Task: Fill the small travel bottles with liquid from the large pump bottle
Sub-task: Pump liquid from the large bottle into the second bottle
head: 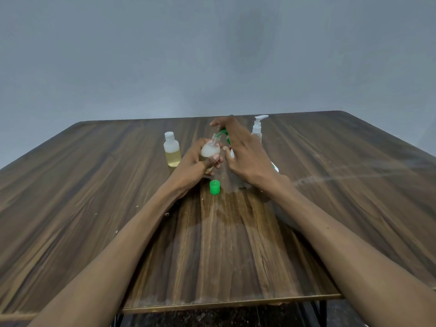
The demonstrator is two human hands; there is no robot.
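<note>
Your left hand grips a small clear travel bottle, tilted, mouth under the green pump spout. Your right hand lies over the green pump head with fingers fairly straight, pressing, not curled round it. The large pump bottle is almost wholly hidden behind that hand.

Risk, as judged: the spout tip sits just at the neck; a hard stroke or a wobble of the tilted bottle would send liquid down its side and onto the table. A slick bottle could slip in your hold.

Just below the grip stands the loose green cap, easily knocked. Left of the grip is a capped bottle of yellow liquid; beyond your right hand, a white pump dispenser. Nearer you, open tabletop.
</note>
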